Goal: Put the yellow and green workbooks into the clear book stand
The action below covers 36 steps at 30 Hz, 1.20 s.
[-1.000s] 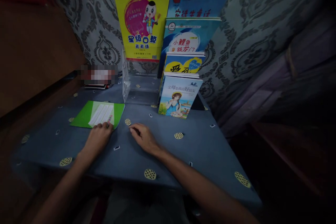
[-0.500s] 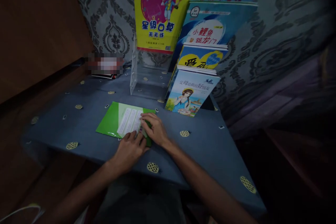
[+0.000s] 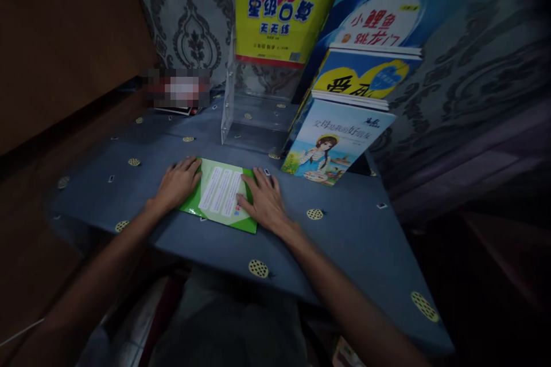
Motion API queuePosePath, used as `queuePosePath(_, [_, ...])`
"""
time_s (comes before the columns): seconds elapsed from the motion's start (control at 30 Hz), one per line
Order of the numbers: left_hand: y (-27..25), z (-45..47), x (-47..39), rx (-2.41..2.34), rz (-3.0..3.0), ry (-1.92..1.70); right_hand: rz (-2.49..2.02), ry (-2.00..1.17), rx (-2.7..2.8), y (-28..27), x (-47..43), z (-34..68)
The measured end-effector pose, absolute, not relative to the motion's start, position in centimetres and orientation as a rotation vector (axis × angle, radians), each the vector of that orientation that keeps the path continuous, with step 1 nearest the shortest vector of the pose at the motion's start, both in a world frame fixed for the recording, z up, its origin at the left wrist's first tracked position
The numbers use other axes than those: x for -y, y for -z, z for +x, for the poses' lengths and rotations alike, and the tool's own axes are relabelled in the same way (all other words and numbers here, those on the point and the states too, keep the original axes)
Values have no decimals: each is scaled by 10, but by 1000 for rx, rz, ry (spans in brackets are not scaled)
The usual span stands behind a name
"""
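A green book point(image 3: 220, 192) lies flat near the front of the table, its pale panel of printed text facing up. My left hand point(image 3: 178, 184) rests over its left edge, fingers stretched out toward the far corner. At the other end, my right hand point(image 3: 267, 199) is spread, with the thumb and a finger on the cover and the rest over the right edge. Neither hand is closed round the book.
A clear acrylic rack point(image 3: 228, 103) with a yellow workbook point(image 3: 275, 23) stands at the back. Right of it, several books rise in tiers, a light-blue picture-cover book point(image 3: 338, 140) in front. A blurred-out stack point(image 3: 177, 94) lies back left on the patterned tablecloth point(image 3: 353, 252).
My left hand has gone from the book's near right side to its left edge. My right hand has opened out along the right edge. The view has shifted and tilted down slightly.
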State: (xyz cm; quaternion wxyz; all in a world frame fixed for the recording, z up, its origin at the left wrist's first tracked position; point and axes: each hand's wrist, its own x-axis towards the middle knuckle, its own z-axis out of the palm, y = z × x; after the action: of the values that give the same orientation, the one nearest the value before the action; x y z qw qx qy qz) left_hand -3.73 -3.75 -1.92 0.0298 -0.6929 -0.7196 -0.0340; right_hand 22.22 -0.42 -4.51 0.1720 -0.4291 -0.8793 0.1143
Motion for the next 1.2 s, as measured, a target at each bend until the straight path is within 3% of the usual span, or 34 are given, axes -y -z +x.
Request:
queuePosePath(0.33, [26,-41,35,2120,-2239,313,-1302,-240,2562,33,12,229])
queuePosePath(0.77, [26,-8,30,1708,-2580,287,-1141,-231,2566,27,10,249])
queuePosePath(0.93, [25,0,30,1765,-2520,309,-874,-417,2654,29,-1,241])
queuePosePath(1.2, [31,3,35,1793,-2493,473,-908,-484,2518,44,-1,273])
